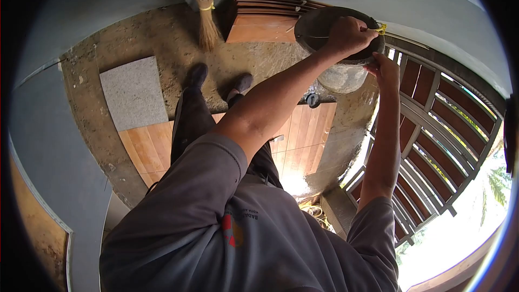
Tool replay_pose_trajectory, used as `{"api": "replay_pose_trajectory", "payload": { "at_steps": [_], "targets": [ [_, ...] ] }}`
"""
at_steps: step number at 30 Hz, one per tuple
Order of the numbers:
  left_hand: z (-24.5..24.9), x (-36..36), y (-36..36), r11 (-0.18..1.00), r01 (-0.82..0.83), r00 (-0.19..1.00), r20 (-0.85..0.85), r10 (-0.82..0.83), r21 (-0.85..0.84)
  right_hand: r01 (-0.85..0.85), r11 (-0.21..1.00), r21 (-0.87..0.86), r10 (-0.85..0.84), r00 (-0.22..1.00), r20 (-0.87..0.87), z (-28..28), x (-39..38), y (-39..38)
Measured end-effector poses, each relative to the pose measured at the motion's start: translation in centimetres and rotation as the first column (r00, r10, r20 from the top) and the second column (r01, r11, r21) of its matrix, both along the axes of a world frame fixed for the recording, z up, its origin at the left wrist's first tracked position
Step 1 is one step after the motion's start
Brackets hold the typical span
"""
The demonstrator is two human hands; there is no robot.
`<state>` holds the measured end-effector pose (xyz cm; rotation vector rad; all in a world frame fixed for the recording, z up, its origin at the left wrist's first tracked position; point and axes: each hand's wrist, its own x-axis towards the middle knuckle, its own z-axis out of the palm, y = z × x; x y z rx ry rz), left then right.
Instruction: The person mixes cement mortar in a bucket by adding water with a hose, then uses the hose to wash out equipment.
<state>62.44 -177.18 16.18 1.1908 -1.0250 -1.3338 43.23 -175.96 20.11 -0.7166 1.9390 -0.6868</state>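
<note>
Both hands are up at the dark, matte, round-mouthed bucket (318,26), and the left hand (347,37) is leaning right over its opening, curled nearly into a fist, thumb and forefinger pinching a bright yellow tie (382,29) at the rim. The right hand (386,70) sits just below, fingers half-bent against the outer edge; I can't tell how firmly it grips. The bucket's inside is dull and greyish, a thin pale line crossing it behind the left fist, and its lower side meets a pale grey, scuffed, rounded container (343,81) right under the hands.

Just left of the hands, flat reddish-brown tiles (254,28) stand stacked, edges fanned in ridges; farther left, a straw-coloured bristle broom (207,24) is bound with yellow. Well to the left lies a speckled grey square tile (135,94), on rough, gritty brown cement (86,70). Nearer the body than the hands, glossy wood-patterned floor tiles (305,130) catch the glare, a small black round object (312,100) at their edge. Right of the right hand, a slatted brown-and-grey gate (430,124). And lettering, on the grey shirt (308,249): upside down from here, "BADA" and "KOTA" beside a red-and-yellow emblem (231,231), the rest lost in folds.
</note>
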Motion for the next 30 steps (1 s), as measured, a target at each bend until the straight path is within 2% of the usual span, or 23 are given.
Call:
{"api": "replay_pose_trajectory", "payload": {
  "at_steps": [12,16,22,30],
  "targets": [
    [-1.3,-7.6,-4.1,0.999,-0.009,0.989,-0.149,0.014,0.034,-0.036,0.999,-0.040,0.030,0.990,-0.141,0.3,-7.4,-5.7],
    [-1.5,-8.5,-4.4,1.000,-0.015,0.986,-0.166,0.012,-0.017,-0.057,0.996,-0.062,0.050,0.992,-0.119,0.6,-7.9,-6.4],
    [-0.8,-6.1,-3.8,1.000,0.016,0.988,-0.155,-0.018,-0.015,-0.068,0.997,-0.045,0.063,0.992,-0.110,0.6,-6.4,-5.4],
    [-0.3,1.2,1.2,1.000,0.003,0.989,-0.149,-0.001,0.013,-0.126,0.989,-0.077,0.123,0.992,-0.037,0.2,2.3,-2.3]
  ]
}}
